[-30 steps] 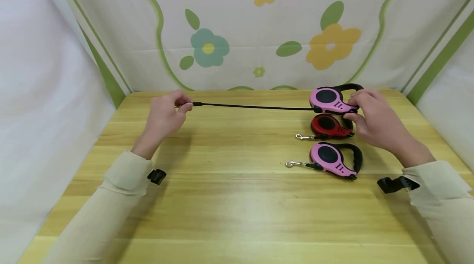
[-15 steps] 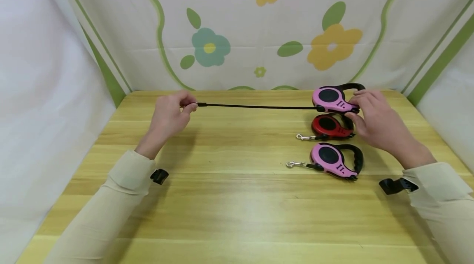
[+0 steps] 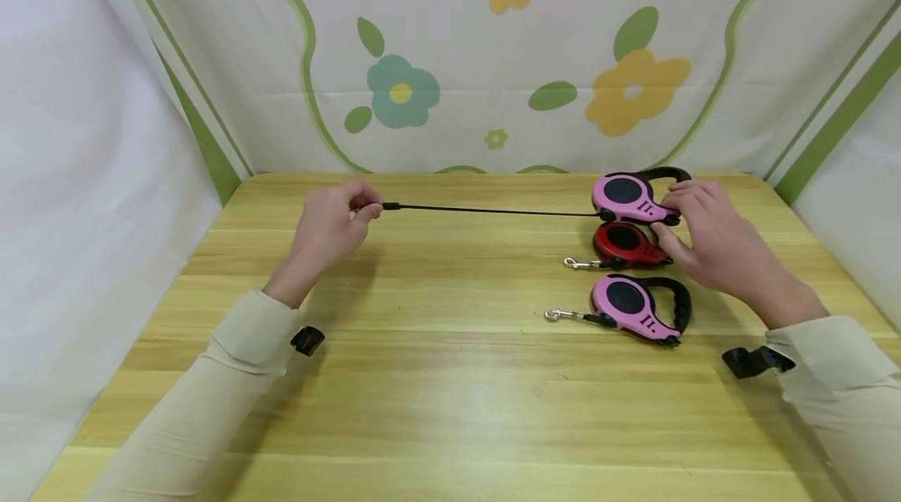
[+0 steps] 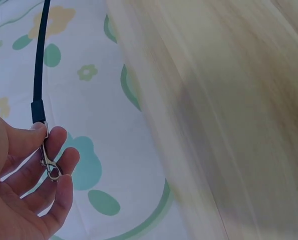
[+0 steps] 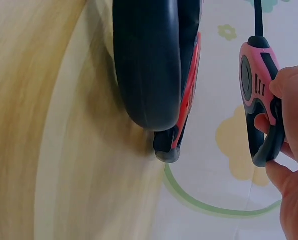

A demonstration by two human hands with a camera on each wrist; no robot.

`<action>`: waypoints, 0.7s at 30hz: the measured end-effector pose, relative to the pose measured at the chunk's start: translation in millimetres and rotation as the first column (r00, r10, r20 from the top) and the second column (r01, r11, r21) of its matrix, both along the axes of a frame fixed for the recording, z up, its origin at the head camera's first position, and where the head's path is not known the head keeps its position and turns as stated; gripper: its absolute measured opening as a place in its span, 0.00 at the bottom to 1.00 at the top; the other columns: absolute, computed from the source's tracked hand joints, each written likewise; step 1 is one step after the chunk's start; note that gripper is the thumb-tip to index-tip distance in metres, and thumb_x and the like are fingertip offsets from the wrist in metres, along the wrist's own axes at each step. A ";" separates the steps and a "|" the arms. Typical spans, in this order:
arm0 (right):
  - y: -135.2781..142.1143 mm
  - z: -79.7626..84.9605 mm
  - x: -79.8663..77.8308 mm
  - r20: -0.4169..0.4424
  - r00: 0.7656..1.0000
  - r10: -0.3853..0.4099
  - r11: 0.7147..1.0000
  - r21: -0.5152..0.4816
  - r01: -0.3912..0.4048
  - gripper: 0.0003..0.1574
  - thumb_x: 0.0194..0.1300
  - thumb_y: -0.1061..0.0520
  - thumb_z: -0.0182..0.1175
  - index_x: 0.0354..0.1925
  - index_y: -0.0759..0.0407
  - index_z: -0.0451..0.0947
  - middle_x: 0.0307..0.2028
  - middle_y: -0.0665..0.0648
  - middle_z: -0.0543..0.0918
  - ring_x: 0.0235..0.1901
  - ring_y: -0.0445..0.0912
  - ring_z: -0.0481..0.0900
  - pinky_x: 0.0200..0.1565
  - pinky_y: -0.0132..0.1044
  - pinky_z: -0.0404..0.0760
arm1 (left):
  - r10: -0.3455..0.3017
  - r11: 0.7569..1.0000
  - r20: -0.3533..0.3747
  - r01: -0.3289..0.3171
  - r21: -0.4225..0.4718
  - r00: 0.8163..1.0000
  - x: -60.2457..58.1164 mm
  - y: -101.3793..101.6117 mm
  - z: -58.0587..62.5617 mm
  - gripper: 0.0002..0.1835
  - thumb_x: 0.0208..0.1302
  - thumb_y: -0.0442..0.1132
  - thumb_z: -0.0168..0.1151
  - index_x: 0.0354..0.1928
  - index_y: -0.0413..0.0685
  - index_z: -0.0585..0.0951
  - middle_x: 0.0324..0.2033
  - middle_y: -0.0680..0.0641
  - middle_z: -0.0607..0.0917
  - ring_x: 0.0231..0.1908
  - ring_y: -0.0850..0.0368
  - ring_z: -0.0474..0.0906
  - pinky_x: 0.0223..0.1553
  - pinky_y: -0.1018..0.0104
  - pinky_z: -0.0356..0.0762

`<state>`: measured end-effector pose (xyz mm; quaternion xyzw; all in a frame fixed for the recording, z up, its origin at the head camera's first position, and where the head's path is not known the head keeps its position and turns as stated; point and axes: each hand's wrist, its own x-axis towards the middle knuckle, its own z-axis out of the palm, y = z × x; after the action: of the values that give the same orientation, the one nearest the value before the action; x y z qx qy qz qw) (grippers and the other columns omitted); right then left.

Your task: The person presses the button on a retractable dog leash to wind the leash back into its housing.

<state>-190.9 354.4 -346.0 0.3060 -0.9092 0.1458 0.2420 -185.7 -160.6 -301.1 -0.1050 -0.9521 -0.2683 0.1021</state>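
Observation:
At the back right, my right hand (image 3: 721, 248) grips the handle end of a pink-and-black retractable dog leash (image 3: 623, 191). Its black strap (image 3: 493, 211) runs out to the left, straight and drawn from the case. My left hand (image 3: 329, 224) pinches the far end of that strap, thumb against finger. In the left wrist view the silver snap hook (image 4: 50, 162) hangs in front of the curled fingers, below the black strap sleeve (image 4: 38, 112). The right wrist view shows the thumb over the pink case (image 5: 265, 75) and fingers around its handle.
Just in front of the held leash lies a red retractable leash (image 3: 622, 241), its hook pointing left. A second pink leash (image 3: 626, 299) lies nearer, also hook to the left. All are over a wooden table (image 3: 436, 392) with a flowered curtain (image 3: 464, 41) behind it.
My left hand has moved a little to the right, and the strap between the hands is slightly shorter. The held pink leash has come down slightly towards the red one.

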 end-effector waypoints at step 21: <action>-6.2 2.6 0.6 -0.040 0.999 0.023 0.998 -0.050 -0.025 0.23 0.69 0.58 0.62 0.51 0.79 0.77 0.54 0.77 0.80 0.61 0.71 0.71 0.60 0.64 0.71 | -0.040 0.999 -0.023 0.040 -0.005 0.999 3.0 12.4 2.1 0.05 0.76 0.36 0.65 0.44 0.43 0.86 0.36 0.42 0.91 0.42 0.43 0.87 0.46 0.49 0.80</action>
<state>-190.3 348.2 -343.4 0.3136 -0.8965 0.1655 0.2657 -182.7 -148.1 -299.0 -0.1274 -0.9492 -0.2667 0.1076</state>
